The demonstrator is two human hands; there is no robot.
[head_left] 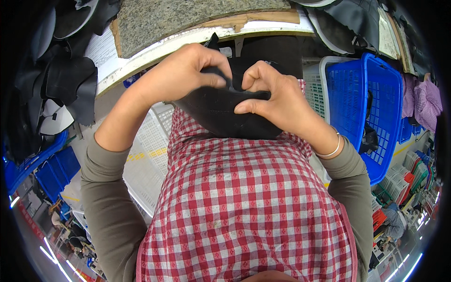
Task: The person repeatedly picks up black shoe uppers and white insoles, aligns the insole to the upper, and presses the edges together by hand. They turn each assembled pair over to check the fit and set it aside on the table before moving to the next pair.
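Note:
A black piece of leather-like material [221, 113] is held up in front of my checked apron, between both hands. My left hand [190, 70] pinches its upper edge with curled fingers and thumb. Close beside it, my right hand [277, 96] grips the same piece, with the thumb lying on its near face and the fingers bent over the far side. A folded ridge of the material runs between the two hands. A faint line of stitching or holes shows on the near face. The fingertips of both hands are partly hidden in the folds.
Ahead is a workbench with a grey stone slab [188, 21]. Black cut pieces [70, 82] hang over its left side, and more black pieces [350, 23] lie at the right. Blue plastic baskets [385, 117] stand at my right. A white crate [145, 164] is below my left arm.

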